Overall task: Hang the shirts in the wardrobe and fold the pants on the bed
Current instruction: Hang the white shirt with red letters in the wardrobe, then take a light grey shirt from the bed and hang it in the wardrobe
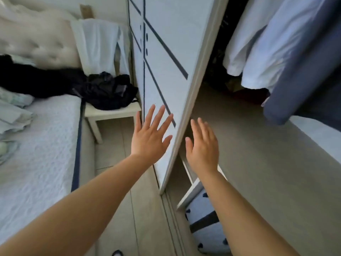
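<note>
Either side of the wardrobe door (pixel 166 52), left hand (pixel 150 137) and right hand (pixel 203 150) (fingers straight) are spread.

Two bare hands and two bare forearms, with nothing worn on them. Left hand (pixel 150 137) shown from the back: broad and smooth, with four long, slim fingers (pixel 159 117) and a shorter thumb (pixel 167 140) on its right side. Right hand (pixel 202 146) also shown from the back, with its own short thumb on the left side. Round fingertips, a little blurry; nails too small to tell. Left forearm (pixel 83 206) smooth, thin at the wrist and much wider at the near edge. Right forearm (pixel 238 209) just the same. Down at the near edge, a small dark rounded tip (pixel 117 253), maybe a slipper; too little showing to be sure.
</note>
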`<state>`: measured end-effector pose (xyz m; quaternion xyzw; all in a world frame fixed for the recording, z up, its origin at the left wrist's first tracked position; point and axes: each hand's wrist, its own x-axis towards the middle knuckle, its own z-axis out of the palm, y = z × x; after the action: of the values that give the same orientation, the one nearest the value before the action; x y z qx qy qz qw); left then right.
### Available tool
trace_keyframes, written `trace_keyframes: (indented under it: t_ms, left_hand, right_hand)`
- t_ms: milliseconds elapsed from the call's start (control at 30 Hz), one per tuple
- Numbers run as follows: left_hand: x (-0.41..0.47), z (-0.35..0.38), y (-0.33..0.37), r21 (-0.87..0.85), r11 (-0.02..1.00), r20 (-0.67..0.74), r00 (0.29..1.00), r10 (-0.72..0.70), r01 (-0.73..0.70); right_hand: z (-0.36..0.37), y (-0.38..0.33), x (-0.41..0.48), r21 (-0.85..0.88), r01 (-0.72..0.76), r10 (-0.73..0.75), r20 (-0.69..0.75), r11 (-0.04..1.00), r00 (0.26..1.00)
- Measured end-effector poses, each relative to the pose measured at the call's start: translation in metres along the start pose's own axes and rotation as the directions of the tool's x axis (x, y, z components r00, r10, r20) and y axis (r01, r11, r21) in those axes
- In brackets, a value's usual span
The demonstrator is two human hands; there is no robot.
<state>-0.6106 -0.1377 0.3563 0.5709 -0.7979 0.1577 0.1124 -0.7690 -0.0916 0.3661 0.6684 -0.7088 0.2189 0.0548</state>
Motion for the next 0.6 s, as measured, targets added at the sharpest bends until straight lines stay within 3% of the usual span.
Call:
trace_keyframes:
  t_ms: [233, 600]
  left_hand:
    - [-0.053, 0.024, -0.128, -0.003, 0.968, 0.116, 0.961, -0.25, 0.252]
    - [-0.095, 0.055, -0.268, 0.11, 0.863, 0.244, 0.828, -0.505, 0.494]
  right_hand:
    - [0.081, -0.123, 0.02, 0.121, 0.105, -0.133, 0.25, 0.987, 0.959]
    - [0.164, -0.265, 0.052, 0.266, 0.276, -0.362, 0.369, 0.924, 0.856]
